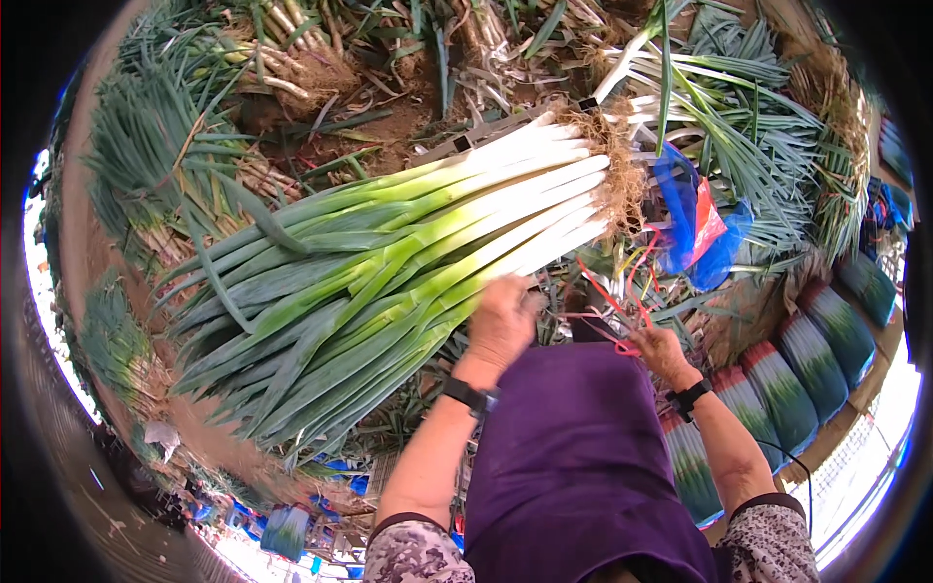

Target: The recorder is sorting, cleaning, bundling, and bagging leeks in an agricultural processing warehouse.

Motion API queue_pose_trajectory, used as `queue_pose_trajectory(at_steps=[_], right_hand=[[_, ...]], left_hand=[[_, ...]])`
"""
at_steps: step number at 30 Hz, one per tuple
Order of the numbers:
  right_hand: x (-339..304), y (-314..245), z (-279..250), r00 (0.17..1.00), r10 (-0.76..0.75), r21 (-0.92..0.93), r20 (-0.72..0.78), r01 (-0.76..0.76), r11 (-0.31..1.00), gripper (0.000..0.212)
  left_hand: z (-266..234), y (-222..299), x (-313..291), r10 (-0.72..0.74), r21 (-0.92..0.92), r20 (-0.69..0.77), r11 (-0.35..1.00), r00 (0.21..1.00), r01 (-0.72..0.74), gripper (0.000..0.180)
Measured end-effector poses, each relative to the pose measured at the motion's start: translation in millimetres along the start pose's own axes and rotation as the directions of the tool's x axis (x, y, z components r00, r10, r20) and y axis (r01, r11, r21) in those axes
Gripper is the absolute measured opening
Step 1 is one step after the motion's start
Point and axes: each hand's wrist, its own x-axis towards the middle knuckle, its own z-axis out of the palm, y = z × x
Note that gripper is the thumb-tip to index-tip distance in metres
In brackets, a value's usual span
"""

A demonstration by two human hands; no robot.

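We've got the leek pile (418, 243) lying across the middle, roots to the right. Purple apron (573, 447) just below it. Wrapped bundles (785, 384) in a row, lower right. Blue-and-red plastic (705, 228) beside the roots. Our left hand (501, 319) is curled at the pile's lower edge; blurred, can't tell if gripping. Right hand (661, 354) pinches red ties (627, 348).

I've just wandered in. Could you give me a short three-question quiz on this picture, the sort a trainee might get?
1. Which of the person's hands holds the reddish strings?
2. True or false: the large leek bundle has its white ends toward the picture's right.
3. The apron is: A) green, B) purple, C) white.

Key: 1. The right hand. 2. True. 3. B.
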Motion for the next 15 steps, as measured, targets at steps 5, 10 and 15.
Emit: queue_pose_trajectory(at_steps=[5, 10, 15], right_hand=[[0, 130, -5, 0.899, 0.396, 0.12, -0.185, -0.379, 0.917, 0.038], [-18, 171, -21, 0.905, 0.426, -0.219, -0.008, -0.417, 0.882, 0.032], [25, 111, -48, 0.979, -0.087, -0.404, -0.185, 0.005, 0.915, 0.043]], left_hand=[[-63, -65, 61, 0.144, 0.686, -0.144, 0.728, 0.979, -0.006, 0.045], [-87, -98, 72, 0.057, 0.713, 0.09, 0.694, 0.994, -0.104, 0.046], [-77, -92, 75, 0.034, 0.778, 0.205, 0.601, 0.978, -0.184, 0.037]])
